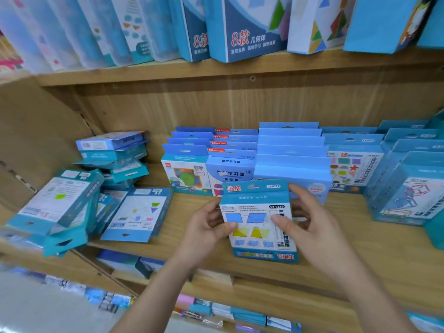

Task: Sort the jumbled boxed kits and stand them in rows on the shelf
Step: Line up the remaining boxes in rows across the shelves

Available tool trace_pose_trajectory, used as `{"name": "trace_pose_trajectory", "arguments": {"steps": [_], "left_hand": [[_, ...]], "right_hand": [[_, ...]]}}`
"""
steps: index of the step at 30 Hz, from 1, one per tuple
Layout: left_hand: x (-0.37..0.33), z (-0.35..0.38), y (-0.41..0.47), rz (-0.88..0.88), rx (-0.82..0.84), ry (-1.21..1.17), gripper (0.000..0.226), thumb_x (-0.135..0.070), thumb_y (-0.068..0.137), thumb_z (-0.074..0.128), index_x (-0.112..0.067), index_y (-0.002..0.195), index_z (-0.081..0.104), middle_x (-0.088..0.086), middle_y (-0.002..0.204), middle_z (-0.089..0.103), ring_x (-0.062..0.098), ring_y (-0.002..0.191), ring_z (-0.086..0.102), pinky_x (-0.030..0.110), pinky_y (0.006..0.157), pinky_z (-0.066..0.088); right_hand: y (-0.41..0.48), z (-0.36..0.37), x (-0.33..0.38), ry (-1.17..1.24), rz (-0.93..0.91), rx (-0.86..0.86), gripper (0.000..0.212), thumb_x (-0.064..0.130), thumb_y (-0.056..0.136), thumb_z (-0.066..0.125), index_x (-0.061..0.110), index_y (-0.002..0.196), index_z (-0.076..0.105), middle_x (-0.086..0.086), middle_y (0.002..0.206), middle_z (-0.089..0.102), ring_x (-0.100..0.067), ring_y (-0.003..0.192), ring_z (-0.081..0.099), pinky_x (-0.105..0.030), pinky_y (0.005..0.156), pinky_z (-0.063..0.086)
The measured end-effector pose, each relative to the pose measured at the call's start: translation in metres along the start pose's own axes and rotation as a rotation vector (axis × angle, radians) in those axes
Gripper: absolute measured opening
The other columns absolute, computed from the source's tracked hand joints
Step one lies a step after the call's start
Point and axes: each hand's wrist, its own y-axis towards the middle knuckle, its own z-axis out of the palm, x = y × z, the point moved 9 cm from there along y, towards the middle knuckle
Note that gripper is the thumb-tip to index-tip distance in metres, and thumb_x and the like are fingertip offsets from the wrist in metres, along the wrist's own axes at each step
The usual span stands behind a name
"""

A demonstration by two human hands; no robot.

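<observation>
A blue boxed kit (258, 227) printed with blue and yellow shapes is upright in mid-air over the front of the wooden shelf (240, 267). My left hand (206, 227) grips its left edge and my right hand (310, 222) grips its right edge, thumb across the front. Behind it, rows of boxed kits (292, 150) stand upright against the shelf back. A jumbled heap of kits (79, 195) lies at the left end, and one kit (138, 213) lies flat beside it.
The shelf above carries tall blue boxes (242, 27) and clear packets. More standing kits (408, 188) fill the right end. The shelf's left side wall (36, 131) slants close behind the heap. Lower shelves (228, 311) hold small packets.
</observation>
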Motion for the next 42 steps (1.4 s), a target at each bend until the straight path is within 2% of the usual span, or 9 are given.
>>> {"name": "trace_pose_trajectory", "arguments": {"steps": [12, 16, 21, 25, 29, 34, 36, 39, 42], "left_hand": [[-0.031, -0.08, -0.037, 0.119, -0.238, 0.291, 0.035, -0.011, 0.086, 0.067, -0.034, 0.111, 0.061, -0.029, 0.099, 0.067, -0.006, 0.093, 0.062, 0.01, 0.075, 0.049], [-0.033, -0.126, -0.052, 0.131, -0.325, 0.347, 0.02, -0.018, 0.089, 0.063, -0.032, 0.103, 0.067, -0.021, 0.097, 0.07, -0.001, 0.093, 0.063, 0.012, 0.075, 0.048], [-0.054, -0.215, -0.086, 0.287, -0.542, 0.889, 0.039, -0.022, 0.075, 0.078, -0.03, 0.111, 0.065, -0.015, 0.119, 0.06, 0.008, 0.114, 0.054, 0.026, 0.097, 0.043], [-0.026, -0.285, -0.097, 0.023, -0.36, 1.319, 0.099, -0.055, 0.062, 0.077, -0.049, 0.141, 0.017, -0.002, 0.158, 0.01, 0.024, 0.142, 0.008, 0.046, 0.114, 0.02], [0.006, -0.321, -0.095, -0.119, -0.216, 1.474, 0.107, -0.066, 0.071, 0.064, -0.061, 0.131, -0.025, -0.006, 0.156, -0.02, 0.026, 0.143, -0.015, 0.054, 0.116, 0.013], [-0.003, -0.303, -0.081, 0.123, -0.141, 1.499, 0.049, -0.059, 0.091, 0.021, -0.051, 0.137, 0.033, 0.008, 0.154, 0.025, 0.043, 0.14, 0.02, 0.059, 0.096, 0.041], [-0.004, -0.298, -0.079, 0.213, -0.135, 1.534, 0.048, -0.057, 0.091, 0.029, -0.046, 0.138, 0.035, 0.01, 0.155, 0.023, 0.045, 0.14, 0.019, 0.059, 0.093, 0.045], [0.016, -0.306, -0.078, 0.116, -0.049, 1.577, 0.088, -0.057, 0.08, 0.06, -0.047, 0.144, 0.0, 0.002, 0.156, -0.018, 0.038, 0.143, -0.015, 0.056, 0.101, 0.038], [0.005, -0.302, -0.081, 0.175, -0.099, 1.589, 0.091, -0.048, 0.067, 0.078, -0.036, 0.141, 0.026, 0.009, 0.155, 0.012, 0.044, 0.142, 0.014, 0.058, 0.073, 0.056]], "right_hand": [[0.028, 0.065, -0.003, 0.406, 0.172, 0.0, 0.025, 0.023, 0.081, 0.067, 0.033, 0.1, 0.053, 0.008, 0.088, 0.073, -0.006, 0.074, 0.07, -0.019, 0.05, 0.05], [0.038, 0.101, 0.011, 0.437, 0.209, 0.035, 0.022, 0.022, 0.086, 0.063, 0.027, 0.104, 0.051, 0.004, 0.083, 0.075, -0.007, 0.072, 0.071, -0.02, 0.049, 0.046], [0.046, 0.149, 0.036, 0.463, 0.207, 0.042, 0.024, 0.023, 0.087, 0.061, 0.021, 0.108, 0.05, 0.006, 0.081, 0.074, -0.007, 0.07, 0.07, -0.019, 0.047, 0.045], [0.051, 0.185, 0.056, 0.492, 0.214, 0.033, 0.018, 0.02, 0.088, 0.06, 0.024, 0.103, 0.051, 0.009, 0.074, 0.073, -0.004, 0.063, 0.068, -0.024, 0.051, 0.045], [0.052, 0.217, 0.069, 0.511, 0.225, 0.024, 0.018, 0.021, 0.087, 0.06, 0.026, 0.102, 0.051, 0.006, 0.072, 0.073, -0.007, 0.062, 0.067, -0.023, 0.05, 0.044], [0.049, 0.238, 0.071, 0.494, 0.254, -0.033, 0.022, 0.02, 0.088, 0.06, 0.022, 0.108, 0.051, 0.01, 0.071, 0.073, -0.003, 0.062, 0.067, -0.028, 0.056, 0.043], [0.048, 0.236, 0.069, 0.488, 0.269, -0.074, 0.024, 0.02, 0.088, 0.061, 0.022, 0.109, 0.05, 0.011, 0.072, 0.073, -0.003, 0.063, 0.068, -0.029, 0.057, 0.044], [0.045, 0.231, 0.062, 0.483, 0.295, -0.131, 0.025, 0.021, 0.087, 0.062, 0.024, 0.109, 0.051, 0.008, 0.075, 0.074, -0.003, 0.064, 0.068, -0.03, 0.06, 0.045], [0.041, 0.228, 0.06, 0.473, 0.304, -0.16, 0.025, 0.022, 0.087, 0.062, 0.025, 0.11, 0.052, 0.007, 0.079, 0.074, -0.005, 0.065, 0.069, -0.031, 0.06, 0.045]]}}
